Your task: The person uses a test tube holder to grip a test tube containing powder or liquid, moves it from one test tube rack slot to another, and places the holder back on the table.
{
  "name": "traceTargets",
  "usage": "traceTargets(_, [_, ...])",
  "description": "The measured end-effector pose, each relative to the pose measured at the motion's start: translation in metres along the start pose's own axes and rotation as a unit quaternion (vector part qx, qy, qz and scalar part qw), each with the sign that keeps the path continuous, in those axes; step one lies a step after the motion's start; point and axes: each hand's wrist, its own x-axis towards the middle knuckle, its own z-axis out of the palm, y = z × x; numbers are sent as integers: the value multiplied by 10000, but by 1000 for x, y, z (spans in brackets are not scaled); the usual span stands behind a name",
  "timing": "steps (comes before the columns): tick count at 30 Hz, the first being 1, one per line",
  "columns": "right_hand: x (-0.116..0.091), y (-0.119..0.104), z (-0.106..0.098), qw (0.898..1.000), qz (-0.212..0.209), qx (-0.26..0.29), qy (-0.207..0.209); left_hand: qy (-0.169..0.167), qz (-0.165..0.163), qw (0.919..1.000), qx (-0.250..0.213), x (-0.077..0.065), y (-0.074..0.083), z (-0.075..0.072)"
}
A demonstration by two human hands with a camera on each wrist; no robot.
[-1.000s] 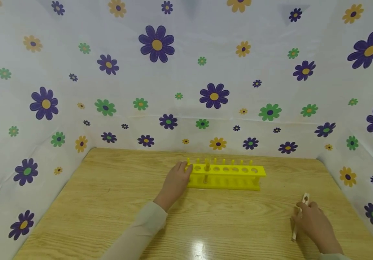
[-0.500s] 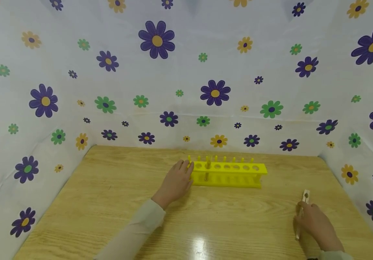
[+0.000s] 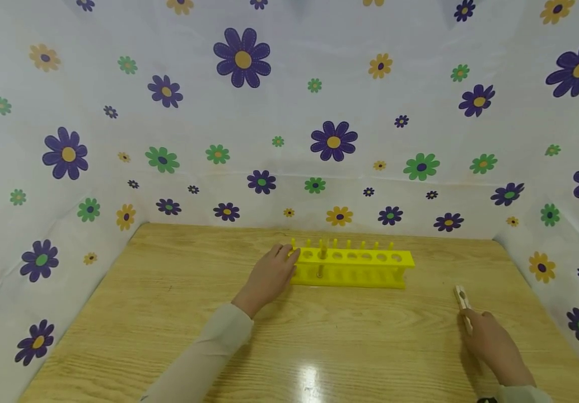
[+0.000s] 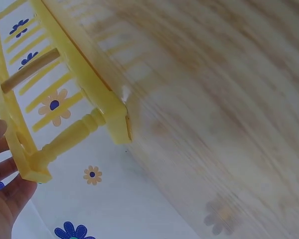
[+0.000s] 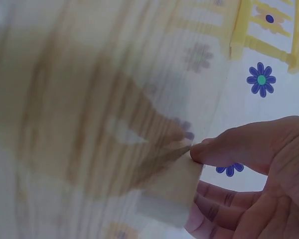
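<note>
A yellow test tube rack (image 3: 360, 265) stands on the wooden table in the head view. One glass test tube (image 3: 322, 253), brownish in colour, is upright in a hole toward its left end. My left hand (image 3: 268, 277) grips the rack's left end; in the left wrist view its thumb and fingers (image 4: 20, 191) are around the end of the top plate. At the right, my right hand (image 3: 496, 344) pinches a wooden test tube holder (image 3: 462, 301), its notched end pointing away from me. The right wrist view shows the thumb (image 5: 207, 152) pressed on the holder's wood (image 5: 172, 191).
The wood-grain table (image 3: 370, 341) has a glossy top. Flower-patterned white sheeting (image 3: 279, 112) encloses it at the back and both sides. Table surface separates the rack from the right hand.
The holder has turned in my right hand: its notched end swings left and its near end goes out of sight under the hand. My left hand stays on the rack.
</note>
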Motion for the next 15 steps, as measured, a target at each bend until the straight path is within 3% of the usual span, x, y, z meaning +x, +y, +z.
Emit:
traceTargets(5, [0,-2,-3,9996,187,101,-197,107,-68,9999,-65,3,0,-1])
traceTargets(15, [-5,-4,-4,9993,318,133,177,482,45,9986,193,5,-1,4])
